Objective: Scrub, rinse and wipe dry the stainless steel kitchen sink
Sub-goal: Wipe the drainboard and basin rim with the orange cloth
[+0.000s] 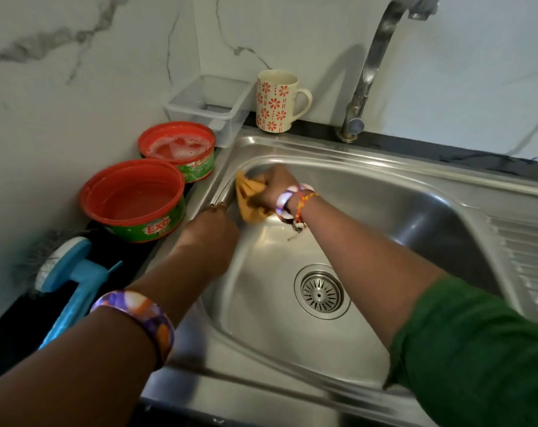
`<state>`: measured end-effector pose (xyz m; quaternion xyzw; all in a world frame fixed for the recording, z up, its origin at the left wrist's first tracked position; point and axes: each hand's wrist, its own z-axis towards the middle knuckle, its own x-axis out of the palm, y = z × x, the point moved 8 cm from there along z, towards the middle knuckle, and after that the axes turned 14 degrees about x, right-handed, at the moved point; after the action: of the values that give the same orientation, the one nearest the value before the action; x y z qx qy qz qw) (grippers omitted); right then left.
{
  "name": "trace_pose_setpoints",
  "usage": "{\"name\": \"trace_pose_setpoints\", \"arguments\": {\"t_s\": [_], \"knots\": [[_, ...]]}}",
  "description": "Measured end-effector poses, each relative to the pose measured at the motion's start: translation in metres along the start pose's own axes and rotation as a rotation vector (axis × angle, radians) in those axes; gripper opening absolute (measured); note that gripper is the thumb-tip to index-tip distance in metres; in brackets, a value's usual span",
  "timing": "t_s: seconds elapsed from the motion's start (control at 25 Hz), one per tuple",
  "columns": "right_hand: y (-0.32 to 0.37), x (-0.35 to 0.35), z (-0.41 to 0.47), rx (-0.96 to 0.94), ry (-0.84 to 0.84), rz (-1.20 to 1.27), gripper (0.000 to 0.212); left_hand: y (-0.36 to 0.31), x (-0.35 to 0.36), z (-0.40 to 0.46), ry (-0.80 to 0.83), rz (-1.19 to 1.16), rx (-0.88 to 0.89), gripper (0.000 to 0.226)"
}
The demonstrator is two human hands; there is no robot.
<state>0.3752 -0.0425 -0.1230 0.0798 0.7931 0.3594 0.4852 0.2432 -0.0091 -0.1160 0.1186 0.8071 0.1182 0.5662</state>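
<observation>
one cloth [248, 197], right hand [273, 186]; two tubs [132, 198].

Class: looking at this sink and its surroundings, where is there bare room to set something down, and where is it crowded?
Free: the basin floor around the drain and the ribbed drainboard at right. Crowded: the left ledge, with two red tubs, a blue brush, a clear box and a mug.

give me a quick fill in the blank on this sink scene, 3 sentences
1. The right hand presses an orange ____ into the sink's far left corner.
2. The flowered ____ stands beside the tap.
3. The blue brush lies ____ of the sink.

Missing words: cloth; mug; left
</observation>
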Motion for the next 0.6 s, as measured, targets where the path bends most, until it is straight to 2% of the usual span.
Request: {"name": "trace_pose_setpoints", "arguments": {"t_s": [0.08, 0.16, 0.24, 0.28, 0.36, 0.44, 0.52, 0.56, 0.6], "knots": [[-0.022, 0.017, -0.021, 0.013, 0.16, -0.143, 0.027, -0.001, 0.001, 0.001, -0.006, -0.027, 0.02, 0.042], [-0.047, 0.013, -0.039, 0.05, 0.209, -0.199, 0.023, -0.003, -0.001, 0.001, -0.025, 0.005, 0.065, 0.043], [-0.064, 0.005, -0.05, 0.128, 0.23, -0.147, 0.01, -0.001, -0.001, -0.001, -0.022, -0.011, 0.072, 0.042], [-0.068, 0.001, -0.057, 0.162, 0.243, -0.119, 0.011, 0.0, -0.001, -0.002, -0.008, -0.017, 0.055, 0.041], [-0.069, -0.009, -0.071, 0.19, 0.258, 0.053, 0.015, -0.001, -0.003, -0.001, -0.052, -0.221, 0.017, 0.037], [-0.064, -0.019, -0.083, 0.216, 0.308, 0.458, 0.014, 0.002, -0.011, 0.0, -0.214, -0.718, -0.101, 0.036], [-0.058, -0.017, -0.097, 0.263, 0.395, 0.913, 0.02, -0.006, -0.01, -0.007, -0.328, -1.417, -0.298, 0.045], [-0.056, -0.013, -0.104, 0.282, 0.421, 1.049, 0.018, -0.016, -0.006, -0.011, -0.341, -1.707, -0.373, 0.05], [-0.054, -0.008, -0.111, 0.309, 0.433, 1.105, 0.015, -0.026, -0.004, -0.013, -0.338, -1.873, -0.403, 0.055]]}}
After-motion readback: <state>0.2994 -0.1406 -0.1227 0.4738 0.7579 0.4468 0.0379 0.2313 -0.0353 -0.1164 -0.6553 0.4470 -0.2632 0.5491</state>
